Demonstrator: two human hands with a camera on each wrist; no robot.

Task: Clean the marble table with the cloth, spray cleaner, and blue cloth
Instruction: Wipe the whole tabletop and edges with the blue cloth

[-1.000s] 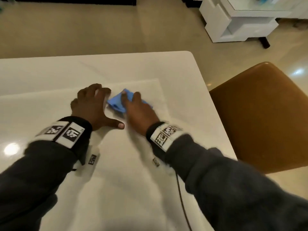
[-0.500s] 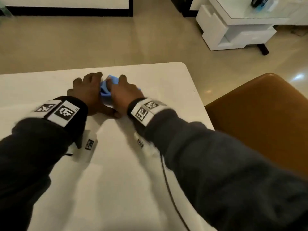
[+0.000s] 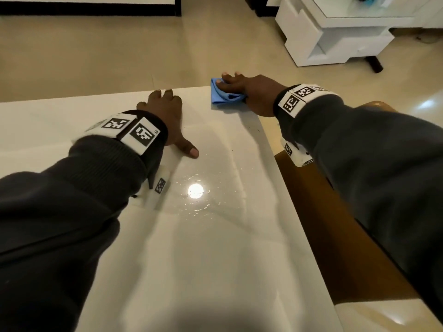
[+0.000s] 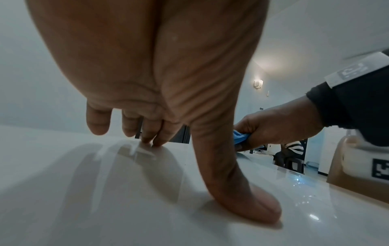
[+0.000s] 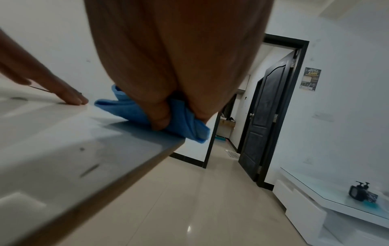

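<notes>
At the table's far right corner, the right hand (image 3: 249, 92) bunches the blue cloth (image 3: 221, 95) under curled fingers, soft folds overhanging the edge. Pushed further, it would probably slide off the glossy marble table (image 3: 215, 236). Well left of that grip, the left hand (image 3: 165, 116) braces, fingers spread, on slick, wet-looking stone.

Right hand (image 5: 168, 79) gripping blue cloth (image 5: 185, 119) at marble table (image 5: 63, 158) corner edge.
</notes>
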